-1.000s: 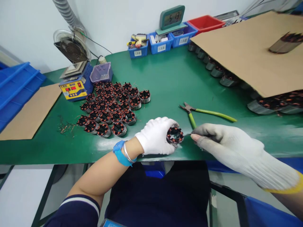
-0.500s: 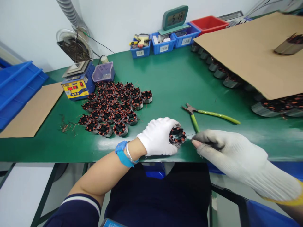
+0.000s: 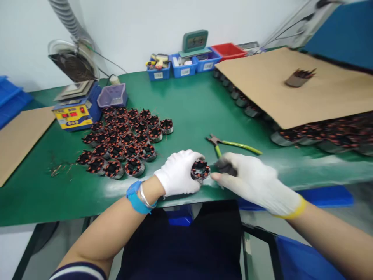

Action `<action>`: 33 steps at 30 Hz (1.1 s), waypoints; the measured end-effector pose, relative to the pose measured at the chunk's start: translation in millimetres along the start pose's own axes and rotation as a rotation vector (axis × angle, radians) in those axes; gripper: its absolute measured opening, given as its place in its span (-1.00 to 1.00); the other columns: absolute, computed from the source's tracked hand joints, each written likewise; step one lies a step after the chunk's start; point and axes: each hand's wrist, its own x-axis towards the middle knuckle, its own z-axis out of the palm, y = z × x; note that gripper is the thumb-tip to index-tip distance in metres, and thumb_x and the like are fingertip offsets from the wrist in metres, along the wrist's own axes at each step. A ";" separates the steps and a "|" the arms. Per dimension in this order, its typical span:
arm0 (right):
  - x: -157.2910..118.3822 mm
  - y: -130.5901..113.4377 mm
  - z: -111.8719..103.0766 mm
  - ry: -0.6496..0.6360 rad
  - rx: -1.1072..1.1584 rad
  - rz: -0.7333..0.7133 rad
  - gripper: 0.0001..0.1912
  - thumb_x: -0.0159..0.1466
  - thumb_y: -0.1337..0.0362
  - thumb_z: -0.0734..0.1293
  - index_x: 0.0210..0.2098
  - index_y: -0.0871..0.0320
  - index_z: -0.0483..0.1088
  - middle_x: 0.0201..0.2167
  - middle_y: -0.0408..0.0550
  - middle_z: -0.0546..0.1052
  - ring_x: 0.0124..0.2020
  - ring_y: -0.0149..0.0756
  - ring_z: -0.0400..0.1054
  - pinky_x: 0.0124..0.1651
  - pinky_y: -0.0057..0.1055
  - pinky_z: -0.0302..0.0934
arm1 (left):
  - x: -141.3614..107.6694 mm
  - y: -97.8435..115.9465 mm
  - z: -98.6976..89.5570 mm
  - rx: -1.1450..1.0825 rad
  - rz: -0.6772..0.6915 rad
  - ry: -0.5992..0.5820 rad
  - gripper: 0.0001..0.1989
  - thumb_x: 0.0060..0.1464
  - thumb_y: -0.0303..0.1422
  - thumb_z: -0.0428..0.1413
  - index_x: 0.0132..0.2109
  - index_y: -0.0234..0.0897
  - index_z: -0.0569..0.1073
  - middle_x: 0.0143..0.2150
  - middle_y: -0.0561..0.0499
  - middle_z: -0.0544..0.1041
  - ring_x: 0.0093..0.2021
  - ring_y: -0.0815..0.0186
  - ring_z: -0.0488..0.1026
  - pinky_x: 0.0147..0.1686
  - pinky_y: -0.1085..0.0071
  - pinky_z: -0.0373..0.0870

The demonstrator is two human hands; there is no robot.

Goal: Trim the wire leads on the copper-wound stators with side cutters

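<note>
white knit-gloved left hand [image 3: 180, 173] has its fingers wrapped round a ring-shaped wound coil [image 3: 200, 170], copper and black, metal-sided, over the glossy green table [image 3: 186, 105] | grubby gloved right hand [image 3: 247, 177] just beside it, fingertips pinched close, can't tell on what | green-handled pliers [image 3: 233, 144] lying behind

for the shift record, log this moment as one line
left hand: holds coil ring | right hand: beside it | pliers: on table
</note>
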 end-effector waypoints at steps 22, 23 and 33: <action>16.1 14.9 -1.0 -0.074 -0.067 -0.117 -0.65 0.29 0.02 0.16 -0.45 0.05 0.42 -0.53 -0.06 0.52 -0.52 -0.21 0.36 -0.46 -0.34 0.10 | 0.4 7.2 8.6 -0.331 -0.235 0.109 -0.02 -0.17 -0.11 0.35 0.40 -0.15 0.23 0.07 -0.08 0.60 0.04 -0.01 0.59 0.11 0.09 0.53; 15.9 14.3 -1.6 -0.027 -0.109 -0.075 -0.66 0.29 0.01 0.18 -0.43 0.05 0.43 -0.52 -0.05 0.52 -0.52 -0.19 0.37 -0.47 -0.33 0.10 | 0.1 5.0 7.5 -0.338 -0.217 0.087 0.00 -0.18 -0.12 0.36 0.41 -0.17 0.23 0.08 -0.09 0.60 0.05 -0.01 0.59 0.12 0.09 0.52; 14.6 13.0 15.0 0.234 -0.117 -0.406 -0.68 0.30 0.14 0.20 -0.44 0.09 0.49 -0.20 0.10 0.61 -0.17 0.00 0.51 -0.11 -0.09 0.38 | 3.6 -12.7 5.9 -0.431 -0.084 -0.035 0.13 -0.20 -0.14 0.41 0.47 -0.21 0.11 0.09 -0.10 0.61 0.06 0.01 0.59 0.13 0.13 0.50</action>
